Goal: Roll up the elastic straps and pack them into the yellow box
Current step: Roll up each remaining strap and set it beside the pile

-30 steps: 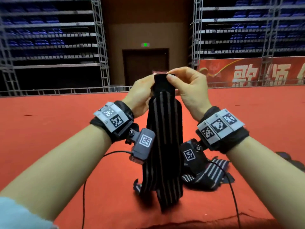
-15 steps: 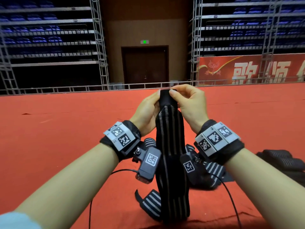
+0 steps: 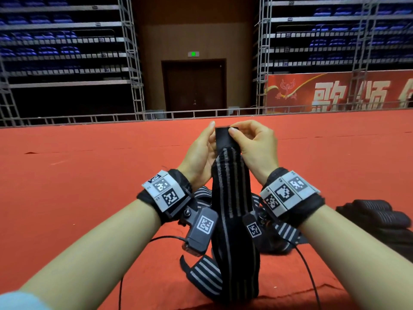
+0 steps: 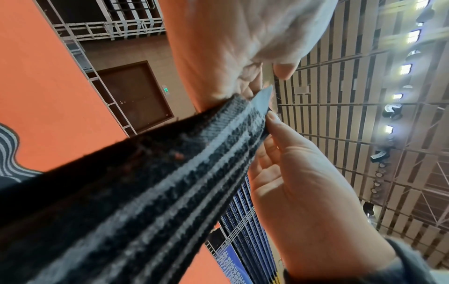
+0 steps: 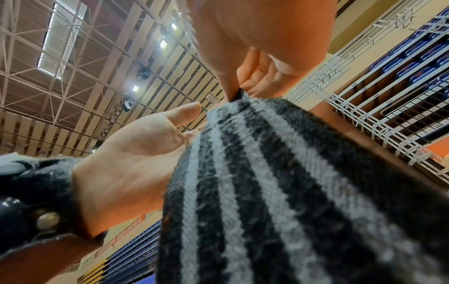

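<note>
Both hands up in front of chest, pinching top black end of striped strap (image 3: 232,198): left hand (image 3: 200,157) and right hand (image 3: 257,148) grip it between thumb and fingers. Strap hangs straight down to red floor (image 3: 89,175). More straps (image 3: 288,233) lie behind it, rolled ones (image 3: 377,215) at right

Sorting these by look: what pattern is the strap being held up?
Black strap with lengthwise grey stripes; clearest in the right wrist view.

"歌颂" on red banner (image 3: 339,91)

strap's (image 3: 232,198) lower end cut off below, rolled straps (image 3: 380,218) clipped at right edge
</note>
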The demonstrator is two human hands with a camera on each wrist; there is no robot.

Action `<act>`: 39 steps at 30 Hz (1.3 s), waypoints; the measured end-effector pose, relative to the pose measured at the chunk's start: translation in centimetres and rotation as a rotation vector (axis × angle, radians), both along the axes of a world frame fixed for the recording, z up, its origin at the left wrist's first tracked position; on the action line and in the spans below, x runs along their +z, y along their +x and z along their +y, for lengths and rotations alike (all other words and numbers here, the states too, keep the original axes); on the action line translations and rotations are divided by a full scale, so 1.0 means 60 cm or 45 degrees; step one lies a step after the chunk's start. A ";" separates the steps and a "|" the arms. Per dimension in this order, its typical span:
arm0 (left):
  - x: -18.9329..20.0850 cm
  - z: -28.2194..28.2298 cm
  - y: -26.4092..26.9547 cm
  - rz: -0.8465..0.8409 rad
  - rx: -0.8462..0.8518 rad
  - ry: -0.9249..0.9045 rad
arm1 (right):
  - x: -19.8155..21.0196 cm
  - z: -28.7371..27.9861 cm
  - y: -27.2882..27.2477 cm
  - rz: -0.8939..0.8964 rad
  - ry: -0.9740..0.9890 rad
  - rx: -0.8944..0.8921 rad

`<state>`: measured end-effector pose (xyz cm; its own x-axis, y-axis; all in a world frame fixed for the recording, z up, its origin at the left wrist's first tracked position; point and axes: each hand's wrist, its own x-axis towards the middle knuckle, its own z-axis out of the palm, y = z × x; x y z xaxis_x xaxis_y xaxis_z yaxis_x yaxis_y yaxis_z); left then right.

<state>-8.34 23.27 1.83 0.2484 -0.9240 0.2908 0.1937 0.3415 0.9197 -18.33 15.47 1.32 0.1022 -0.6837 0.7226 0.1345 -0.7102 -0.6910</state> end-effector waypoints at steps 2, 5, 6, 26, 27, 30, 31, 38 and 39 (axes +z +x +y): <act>-0.002 0.000 -0.002 -0.057 0.007 -0.016 | -0.002 0.001 -0.001 0.004 -0.006 -0.021; -0.007 -0.001 -0.003 -0.125 0.019 -0.066 | -0.002 0.004 -0.005 0.020 -0.014 -0.034; -0.009 -0.001 -0.003 -0.129 0.023 -0.073 | -0.002 0.005 -0.006 0.028 -0.014 -0.037; 0.061 0.016 0.006 -0.292 0.279 -0.244 | 0.003 0.037 -0.028 0.323 0.134 0.490; 0.066 0.020 0.004 -0.351 0.274 -0.254 | 0.015 0.037 -0.030 0.259 0.113 0.445; 0.067 0.037 -0.008 -0.536 0.177 -0.172 | 0.056 0.039 -0.037 0.153 0.089 0.364; 0.069 0.045 -0.014 -0.584 0.177 -0.171 | 0.072 0.043 -0.040 0.162 0.076 0.354; 0.141 0.081 -0.038 -0.612 0.417 -0.391 | 0.175 0.100 -0.061 0.313 -0.040 0.349; 0.155 0.088 -0.042 -0.602 0.416 -0.379 | 0.191 0.109 -0.068 0.331 -0.040 0.362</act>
<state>-10.85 28.56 11.11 0.2858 -0.6852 0.6699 -0.3662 0.5679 0.7371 -22.43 22.00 12.78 0.4670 -0.5796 0.6678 0.1525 -0.6911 -0.7065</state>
